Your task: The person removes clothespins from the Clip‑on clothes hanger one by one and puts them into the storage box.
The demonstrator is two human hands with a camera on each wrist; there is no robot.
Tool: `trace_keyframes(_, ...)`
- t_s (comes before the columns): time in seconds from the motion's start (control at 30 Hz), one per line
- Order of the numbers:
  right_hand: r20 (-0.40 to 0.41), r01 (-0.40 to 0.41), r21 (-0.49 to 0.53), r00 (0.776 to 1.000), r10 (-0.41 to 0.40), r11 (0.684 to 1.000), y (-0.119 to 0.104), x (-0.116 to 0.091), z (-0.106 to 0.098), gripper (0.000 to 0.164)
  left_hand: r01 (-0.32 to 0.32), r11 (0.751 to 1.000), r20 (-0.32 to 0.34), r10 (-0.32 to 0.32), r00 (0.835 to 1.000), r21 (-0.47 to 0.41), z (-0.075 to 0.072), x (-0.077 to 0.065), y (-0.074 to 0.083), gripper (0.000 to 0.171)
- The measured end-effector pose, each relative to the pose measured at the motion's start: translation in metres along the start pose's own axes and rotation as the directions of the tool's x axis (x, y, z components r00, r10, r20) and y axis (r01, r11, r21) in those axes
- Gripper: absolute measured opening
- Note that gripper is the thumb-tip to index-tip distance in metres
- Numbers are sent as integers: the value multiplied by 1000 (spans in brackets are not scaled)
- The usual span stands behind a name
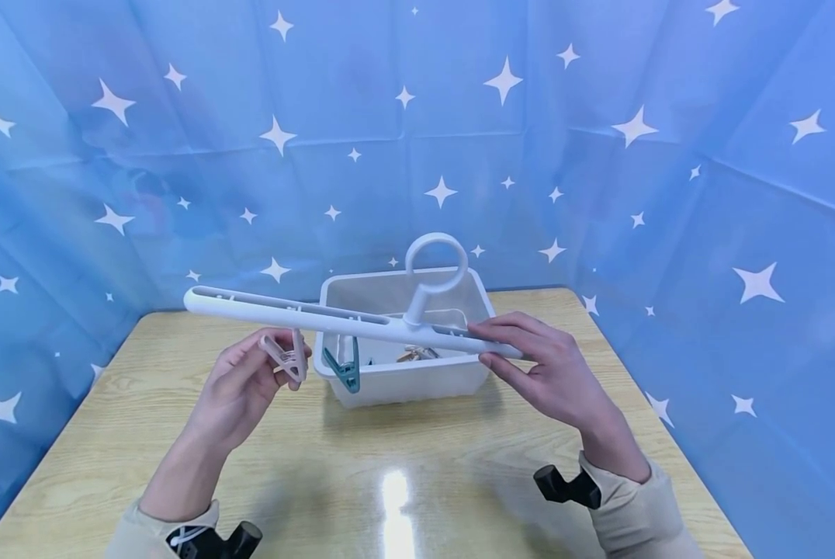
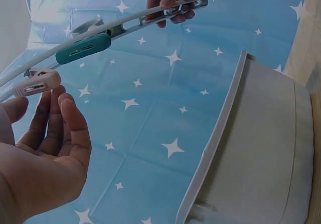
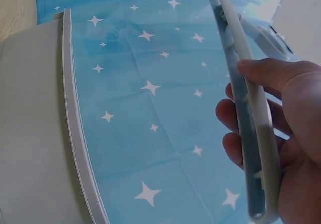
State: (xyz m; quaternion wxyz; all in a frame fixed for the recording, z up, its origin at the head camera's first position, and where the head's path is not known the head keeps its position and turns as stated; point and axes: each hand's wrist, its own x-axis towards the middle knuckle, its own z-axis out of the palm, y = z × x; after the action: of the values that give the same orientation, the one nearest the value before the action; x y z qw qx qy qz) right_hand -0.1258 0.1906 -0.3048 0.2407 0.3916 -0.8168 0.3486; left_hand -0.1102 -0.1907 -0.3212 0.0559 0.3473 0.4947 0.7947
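Observation:
A white plastic clothes hanger (image 1: 306, 317) with a round hook is held up above the table, its bar tilted. My right hand (image 1: 553, 373) grips the bar near its right end, thumb on one side and fingers on the other. From the bar hang a pale pink clothespin (image 1: 288, 359) and a teal clothespin (image 1: 344, 366). My left hand (image 1: 246, 384) holds the pink clothespin, thumb at one end and fingertips at the other in the left wrist view. The teal clothespin hangs untouched, nearer the middle of the hanger.
Behind and below the hanger stands a white plastic bin (image 1: 403, 382) on the wooden table (image 1: 320, 481). Several small clothespins (image 1: 417, 354) lie inside it, partly hidden by its front wall. A blue curtain (image 1: 362, 70) with white stars surrounds the table's back and sides.

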Motion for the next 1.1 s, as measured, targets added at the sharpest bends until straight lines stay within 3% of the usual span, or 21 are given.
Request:
trace_keyframes(0.13, -5, 6, 11, 1000, -6, 1000, 0, 1, 0, 49, 1, 1000, 2, -1, 1000, -10, 1, 1, 1, 41)
trace_keyframes(0.33, -10, 21, -9, 1000, -21, 1000, 1, 3, 0, 47, -46, 996, 73, 51, 996, -76, -1, 3, 0, 52)
trace_keyframes(0.73, -2, 11, -6, 1000, -11, 1000, 0, 3, 1, 47, -77, 989, 144, 96, 985, -127, -2, 3, -3, 57)
trace_keyframes(0.97, 2, 25, 8, 1000, -25, 1000, 0, 3, 1, 45, -43, 982, 182, 78, 980, -186, -2, 1, -5, 53)
trace_keyframes(1.1, 6, 44, 13, 999, -44, 999, 0, 3, 2, 45, -57, 982, 209, 95, 973, -181, -2, -1, -6, 53)
